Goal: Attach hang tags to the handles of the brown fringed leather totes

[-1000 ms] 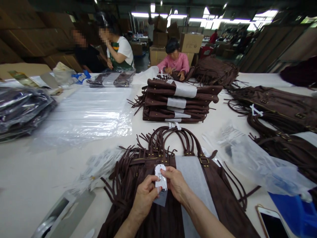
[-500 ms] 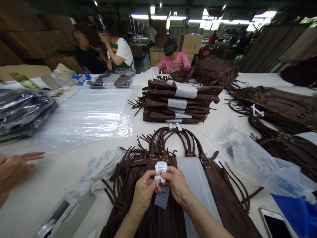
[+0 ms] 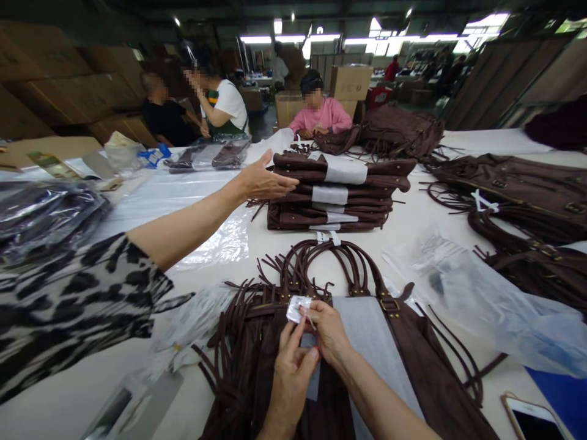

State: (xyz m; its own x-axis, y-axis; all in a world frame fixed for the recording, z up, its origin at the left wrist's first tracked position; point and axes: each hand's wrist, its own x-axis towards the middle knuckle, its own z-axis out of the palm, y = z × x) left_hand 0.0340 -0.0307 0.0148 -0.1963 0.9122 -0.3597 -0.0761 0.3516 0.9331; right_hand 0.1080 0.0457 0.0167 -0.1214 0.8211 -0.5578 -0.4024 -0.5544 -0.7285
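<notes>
A: The right hand pinches a small white packet between thumb and fingertips, holding it just above the top edge of the brown fringed bag lying flat on the table.

B: And the left hand?

A: Fingers close together, tips touching the grey tag just under the packet.

B: How best to handle it?

A: Probably by keeping the pinch light and steadying the tag against the bag. A co-worker's arm reaches across towards the stack of bags beyond.
</notes>
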